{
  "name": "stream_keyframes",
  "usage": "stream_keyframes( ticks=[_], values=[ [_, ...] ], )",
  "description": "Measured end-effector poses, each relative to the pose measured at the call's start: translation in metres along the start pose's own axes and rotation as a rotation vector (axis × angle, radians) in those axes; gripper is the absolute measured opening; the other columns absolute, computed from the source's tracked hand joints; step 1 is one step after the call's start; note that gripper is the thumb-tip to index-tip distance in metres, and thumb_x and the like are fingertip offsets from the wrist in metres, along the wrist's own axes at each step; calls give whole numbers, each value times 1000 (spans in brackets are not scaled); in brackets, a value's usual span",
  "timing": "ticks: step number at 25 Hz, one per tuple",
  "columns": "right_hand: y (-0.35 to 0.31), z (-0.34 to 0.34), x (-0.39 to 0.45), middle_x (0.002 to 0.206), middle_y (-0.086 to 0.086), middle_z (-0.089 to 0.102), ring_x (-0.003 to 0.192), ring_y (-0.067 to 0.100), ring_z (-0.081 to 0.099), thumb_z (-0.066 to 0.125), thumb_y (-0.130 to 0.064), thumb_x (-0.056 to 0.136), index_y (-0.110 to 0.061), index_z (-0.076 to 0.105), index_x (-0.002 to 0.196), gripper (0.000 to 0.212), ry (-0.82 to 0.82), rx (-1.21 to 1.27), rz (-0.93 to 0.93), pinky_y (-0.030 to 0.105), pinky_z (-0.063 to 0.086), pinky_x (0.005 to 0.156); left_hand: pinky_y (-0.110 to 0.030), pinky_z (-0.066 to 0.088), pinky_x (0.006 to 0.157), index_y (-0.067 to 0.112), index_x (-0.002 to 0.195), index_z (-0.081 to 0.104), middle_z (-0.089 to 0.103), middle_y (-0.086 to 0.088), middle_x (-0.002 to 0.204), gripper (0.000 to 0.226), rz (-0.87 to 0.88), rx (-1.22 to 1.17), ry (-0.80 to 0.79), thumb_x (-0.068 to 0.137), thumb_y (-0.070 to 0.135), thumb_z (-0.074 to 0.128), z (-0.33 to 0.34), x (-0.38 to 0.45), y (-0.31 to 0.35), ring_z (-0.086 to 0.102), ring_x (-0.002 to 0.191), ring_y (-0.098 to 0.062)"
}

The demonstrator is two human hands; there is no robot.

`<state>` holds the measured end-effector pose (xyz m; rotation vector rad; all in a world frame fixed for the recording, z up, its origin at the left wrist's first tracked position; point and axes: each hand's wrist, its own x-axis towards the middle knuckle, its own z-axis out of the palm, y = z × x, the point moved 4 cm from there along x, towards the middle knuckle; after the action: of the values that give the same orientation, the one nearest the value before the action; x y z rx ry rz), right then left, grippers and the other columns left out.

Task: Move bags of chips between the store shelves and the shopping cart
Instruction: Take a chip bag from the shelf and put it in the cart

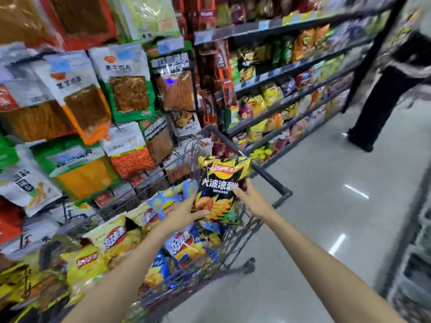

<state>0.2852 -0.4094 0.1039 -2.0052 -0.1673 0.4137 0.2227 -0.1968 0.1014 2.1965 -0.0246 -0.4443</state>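
Hands, left (184, 212) and right (250, 198), fingers pinching black chip bag (221, 183) above full cart (277, 183); shelves (291, 89) beyond.

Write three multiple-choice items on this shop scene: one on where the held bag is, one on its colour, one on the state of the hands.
1. Where is the held chip bag?
A. above the shopping cart
B. on the floor
C. on the top shelf

2. What are the bag's main colours?
A. white and pink
B. black and yellow
C. plain blue

3. How do the hands hold it?
A. left hand only
B. neither touches it
C. left hand and right hand both grip it

Key: 1 A, it hangs over the cart's basket; 2 B, black pack, yellow streaks; 3 C, one hand on each side.
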Motion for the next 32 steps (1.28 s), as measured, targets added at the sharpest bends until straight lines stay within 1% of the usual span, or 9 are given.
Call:
stream_keyframes(
  ticks=[2, 4, 7, 11, 17, 21, 24, 26, 32],
  values=[
    [16, -71, -19, 150, -9, 39, 134, 14, 44, 48, -76, 84, -23, 17, 153, 93, 111, 34, -41, 45, 36, 112, -21, 37, 94, 7, 155, 13, 35, 5, 144, 96, 93, 36, 21, 89, 49, 68, 38, 26, 61, 42, 134, -21],
    [29, -128, -35, 145, -4, 48, 116, 9, 57, 52, -71, 85, -24, 24, 149, 84, 199, 70, -78, 37, 46, 98, -22, 38, 85, 5, 149, 27, 48, 0, 132, 97, 146, 58, 23, 80, 61, 67, 67, 49, 106, 48, 121, -17],
    [40, -217, -58, 132, -3, 55, 86, -2, 57, 51, -46, 99, -22, 31, 145, 56, 313, 94, -107, 19, 41, 72, -31, 41, 101, 10, 144, 36, 56, -5, 135, 103, 236, 69, 10, 71, 78, 64, 109, 97, 171, 53, 123, -18],
    [62, -312, -57, 127, -6, 57, 104, 10, 59, 52, -45, 99, -31, 38, 134, 41, 418, 122, -93, 25, 44, 81, -34, 37, 111, 14, 149, 32, 47, 4, 146, 84, 319, 133, -59, 85, 54, 69, 150, 149, 256, 48, 130, -14],
    [97, -381, 0, 115, -11, 56, 94, 2, 58, 50, -43, 99, -30, 37, 126, 32, 471, 154, -30, 21, 46, 72, -22, 31, 104, 20, 155, 19, 33, 16, 142, 83, 345, 167, -111, 91, 46, 65, 179, 255, 302, 36, 134, -7],
    [106, -443, 72, 128, -4, 60, 105, 13, 64, 53, -52, 95, -31, 38, 134, 47, 453, 109, -16, 42, 52, 95, -24, 34, 105, 23, 155, 17, 39, 14, 141, 81, 325, 101, -185, 92, 42, 65, 183, 349, 338, 40, 135, -10],
    [92, -499, 130, 124, -7, 56, 94, 4, 61, 52, -41, 100, -24, 36, 142, 49, 517, 63, -43, 20, 50, 73, -24, 37, 101, 24, 155, 17, 45, 10, 143, 81, 316, 113, -164, 92, 43, 64, 172, 424, 377, 45, 131, -11],
    [90, -529, 165, 126, -4, 56, 91, 0, 58, 52, -37, 100, -22, 36, 144, 48, 538, 68, -54, 15, 44, 64, -21, 35, 98, 23, 156, 15, 45, 8, 144, 83, 345, 105, -148, 92, 44, 64, 167, 465, 397, 46, 130, -11],
    [111, -564, 280, 125, -4, 57, 97, 7, 61, 53, -37, 100, -21, 38, 143, 48, 426, 120, -28, 20, 49, 73, -27, 39, 107, 25, 149, 32, 48, 8, 143, 79, 249, 59, -31, 85, 49, 71, 157, 555, 385, 48, 131, -14]
  ],
)
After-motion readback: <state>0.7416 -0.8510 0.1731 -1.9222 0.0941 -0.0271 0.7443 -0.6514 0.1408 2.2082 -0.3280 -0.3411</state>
